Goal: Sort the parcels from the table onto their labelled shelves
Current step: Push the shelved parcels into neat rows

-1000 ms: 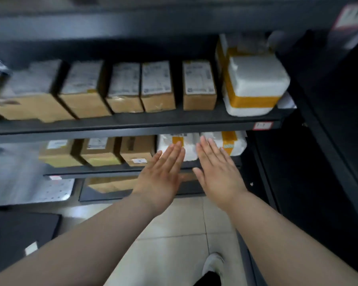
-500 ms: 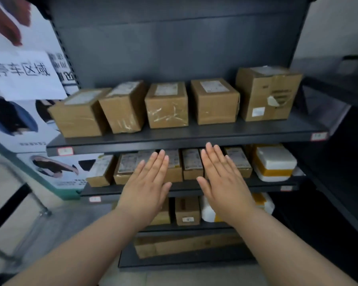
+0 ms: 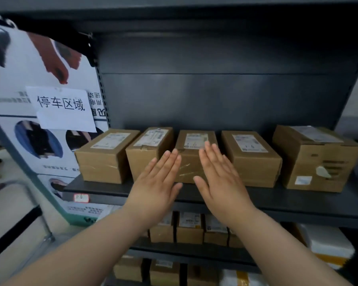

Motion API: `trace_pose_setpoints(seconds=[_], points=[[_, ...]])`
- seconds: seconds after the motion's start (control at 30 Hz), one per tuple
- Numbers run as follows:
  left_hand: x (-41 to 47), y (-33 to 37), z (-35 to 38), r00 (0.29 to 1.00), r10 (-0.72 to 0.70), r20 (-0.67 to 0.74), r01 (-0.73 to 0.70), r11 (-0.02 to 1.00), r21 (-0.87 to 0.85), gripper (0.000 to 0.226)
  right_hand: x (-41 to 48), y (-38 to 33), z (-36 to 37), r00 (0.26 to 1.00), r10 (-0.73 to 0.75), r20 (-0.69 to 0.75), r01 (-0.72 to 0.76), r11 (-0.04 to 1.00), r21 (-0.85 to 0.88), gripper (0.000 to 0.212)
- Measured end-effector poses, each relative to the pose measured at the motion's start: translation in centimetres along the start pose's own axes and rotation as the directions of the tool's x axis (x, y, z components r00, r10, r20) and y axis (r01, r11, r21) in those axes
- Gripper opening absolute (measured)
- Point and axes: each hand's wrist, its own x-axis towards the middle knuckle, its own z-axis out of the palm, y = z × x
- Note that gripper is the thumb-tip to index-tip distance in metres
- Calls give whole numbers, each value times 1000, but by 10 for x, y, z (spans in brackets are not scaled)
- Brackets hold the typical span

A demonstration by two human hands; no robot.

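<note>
Head view: left hand (image 3: 155,183) and right hand (image 3: 222,182) flat before middle parcel (image 3: 189,163)

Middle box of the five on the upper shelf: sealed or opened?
Sealed. The middle box has its top flat under a label and shiny tape across its front.

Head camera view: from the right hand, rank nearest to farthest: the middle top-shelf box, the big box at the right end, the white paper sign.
1. Middle box, directly beyond the right hand, partly behind it.
2. Big box, right end of the shelf.
3. White paper sign, far left, beside the shelving.
</note>
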Motion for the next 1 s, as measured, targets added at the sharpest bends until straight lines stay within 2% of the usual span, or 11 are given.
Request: trace_pose_setpoints(seconds=[0.13, 0.37, 0.53, 0.8, 0.9, 1.0], points=[[17, -30, -4, 997, -78, -17, 79, 995, 67, 60, 42, -8, 11, 996, -84, -11, 84, 992, 95, 58], [1, -90, 4, 975, -223, -1, 222, 971, 91, 59, 89, -52, 39, 980, -186, 69, 170, 966, 196, 58], [-8, -146, 20, 969, -243, 30, 238, 963, 126, 61, 119, -81, 59, 975, -205, 79, 194, 972, 135, 59], [-9, -208, 48, 981, -185, 55, 179, 979, 98, 59, 145, -109, 84, 995, 6, 104, -3, 1000, -25, 66], [-10, -220, 65, 975, -190, 118, 185, 981, 50, 61, 148, -113, 99, 997, 78, 0, -76, 976, -203, 63], [-8, -225, 73, 971, -196, 133, 204, 978, -49, 63, 149, -109, 109, 991, 120, -54, -130, 950, -284, 59]])
